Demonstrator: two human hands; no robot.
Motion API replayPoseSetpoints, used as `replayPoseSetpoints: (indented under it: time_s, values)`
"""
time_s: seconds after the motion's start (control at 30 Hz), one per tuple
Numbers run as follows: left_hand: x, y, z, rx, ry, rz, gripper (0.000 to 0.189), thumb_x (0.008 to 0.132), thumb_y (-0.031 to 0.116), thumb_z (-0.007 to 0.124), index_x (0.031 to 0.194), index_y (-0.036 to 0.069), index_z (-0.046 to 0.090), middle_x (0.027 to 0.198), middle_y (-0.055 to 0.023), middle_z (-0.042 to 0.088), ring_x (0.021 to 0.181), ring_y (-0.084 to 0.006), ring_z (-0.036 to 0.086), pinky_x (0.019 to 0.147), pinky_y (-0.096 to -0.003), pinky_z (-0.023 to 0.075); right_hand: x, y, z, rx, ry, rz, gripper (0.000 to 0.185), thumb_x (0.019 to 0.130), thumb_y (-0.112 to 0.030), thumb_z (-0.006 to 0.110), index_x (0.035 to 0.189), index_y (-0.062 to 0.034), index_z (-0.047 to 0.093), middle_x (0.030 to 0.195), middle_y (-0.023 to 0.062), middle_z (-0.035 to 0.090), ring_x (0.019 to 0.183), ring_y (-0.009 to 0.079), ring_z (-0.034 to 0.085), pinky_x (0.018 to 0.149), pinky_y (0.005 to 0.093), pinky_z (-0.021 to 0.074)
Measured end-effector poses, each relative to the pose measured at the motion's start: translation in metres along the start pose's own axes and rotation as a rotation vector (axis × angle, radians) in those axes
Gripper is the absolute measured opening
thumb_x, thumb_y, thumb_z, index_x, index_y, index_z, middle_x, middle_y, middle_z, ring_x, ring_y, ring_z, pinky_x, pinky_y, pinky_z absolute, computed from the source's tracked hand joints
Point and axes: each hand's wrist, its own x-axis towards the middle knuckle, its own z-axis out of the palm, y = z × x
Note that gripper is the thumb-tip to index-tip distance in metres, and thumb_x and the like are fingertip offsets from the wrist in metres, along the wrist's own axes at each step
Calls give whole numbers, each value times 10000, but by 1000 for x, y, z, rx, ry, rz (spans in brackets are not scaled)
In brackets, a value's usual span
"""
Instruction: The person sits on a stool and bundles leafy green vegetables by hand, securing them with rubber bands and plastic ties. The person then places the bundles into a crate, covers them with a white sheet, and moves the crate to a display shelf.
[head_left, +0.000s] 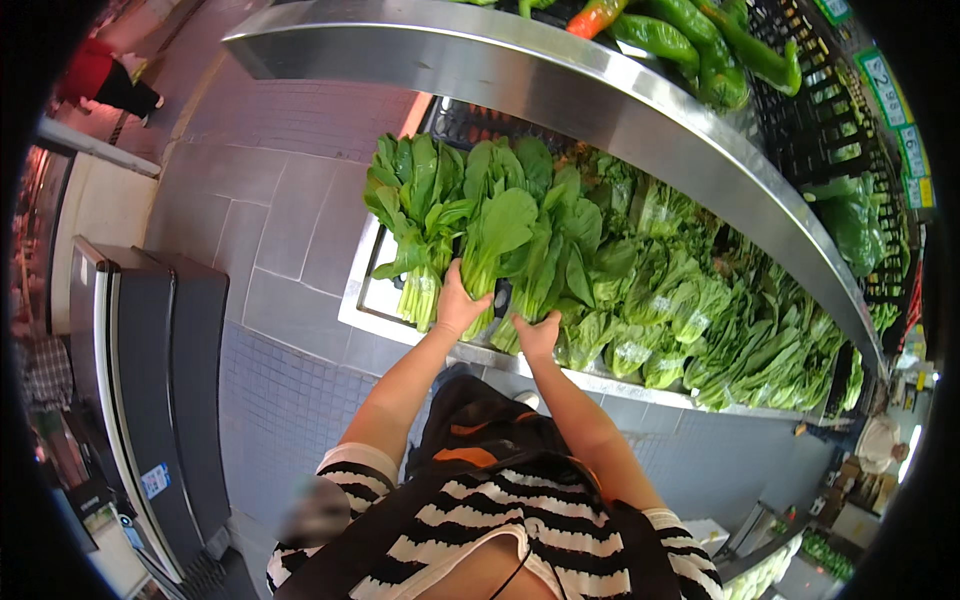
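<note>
Leafy green vegetables lie in bunches on a metal-edged display shelf. My left hand (459, 301) is at the stems of a middle bunch of leafy greens (495, 232), thumb and fingers spread around its left and lower side. Left of it lies another bunch (420, 195) with its stems banded by clear tape. My right hand (538, 336) touches the lower stems of a further bunch (559, 247), thumb towards the stems. How firmly either hand grips is hard to see. Wrapped lettuce-like heads (664, 296) sit to the right of my right hand.
A curved steel shelf edge (555, 82) overhangs the greens, with green peppers (690, 45) in black crates above. The lower shelf's metal rim (600, 385) runs in front of my body. A dark cabinet (150, 390) stands at left. People are at far left (94, 75) and far right (877, 444).
</note>
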Motion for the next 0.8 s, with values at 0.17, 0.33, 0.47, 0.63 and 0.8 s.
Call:
replayPoseSetpoints:
  time_s: [0.17,0.33,0.47,0.63,0.8]
  values:
    - [-5,3,-5,9,157,152,806,603,186,771,1254,-36,349,1132,-246,514,1018,-383,522,872,-395,435,-9,6,4,56,89,-62,635,589,-226,800,1001,92,435,853,212,606,762,286,594,698,363,471]
    - [-6,-6,12,118,147,69,857,590,212,804,1266,-39,340,1178,-243,475,1088,-383,468,940,-410,371,-5,-7,-14,61,-150,33,723,607,-226,788,1117,126,414,995,249,585,925,314,590,794,345,457]
    - [-25,-10,8,162,214,217,942,588,253,836,1305,-43,302,1251,-251,414,1140,-394,413,993,-412,330,-39,-29,-68,224,-322,117,812,676,-166,732,1315,67,289,1256,254,445,1186,284,444,945,387,384]
    - [-120,-1,-5,265,122,237,726,747,200,710,1301,-46,311,1304,-256,365,1222,-390,339,1017,-435,281,-75,-158,-253,783,-299,-298,855,701,3,595,1417,-63,132,1417,166,278,1343,268,234,1071,417,212]
    - [-236,-91,14,468,-55,-72,670,751,235,698,1263,-54,376,1282,-266,397,1228,-401,336,1025,-425,287,-153,-139,-430,622,-383,-1057,888,687,-12,595,1421,-53,96,1414,169,274,1334,282,233,1058,426,226]
